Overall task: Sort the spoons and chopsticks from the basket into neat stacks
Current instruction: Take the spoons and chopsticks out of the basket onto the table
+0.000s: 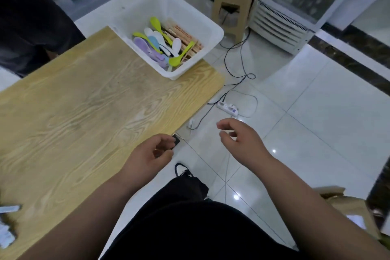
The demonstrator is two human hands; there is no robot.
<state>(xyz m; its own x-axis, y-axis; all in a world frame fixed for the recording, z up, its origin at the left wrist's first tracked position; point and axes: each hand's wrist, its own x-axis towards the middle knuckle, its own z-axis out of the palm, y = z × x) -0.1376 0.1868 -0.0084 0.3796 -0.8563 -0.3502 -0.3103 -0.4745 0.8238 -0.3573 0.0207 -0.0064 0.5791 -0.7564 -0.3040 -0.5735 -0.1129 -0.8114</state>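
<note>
Starting at your far left, a person in dark clothing [27, 27] stands beyond the wooden table [84, 112], and some pale items [8, 224] sit on its near left edge (too blurred to name). One white plastic basket [143, 6] rests on the table's far right corner, and it holds all the utensils. The plastic spoons [157, 43] are heaped on its left side, and a bundle of wooden chopsticks [183, 35] lies along its right side.

You can count three green spoons [176, 61] and one pale blue. The white and purple ones overlap too much to number, and the chopsticks are packed too tightly to count.

Your left hand [149, 154] hovers at the table's near right edge, fingers loosely curled and grasping nothing. A small dark object [176, 141] sits just by its fingertips, though whether they touch you cannot tell. Your right hand [242, 139] hangs over the tiled floor, relaxed and empty. The basket lies well ahead of both hands.

Further right are one power strip [228, 108] on the floor, one beige stool [232, 2] and one glass-door refrigerator [295, 6].
</note>
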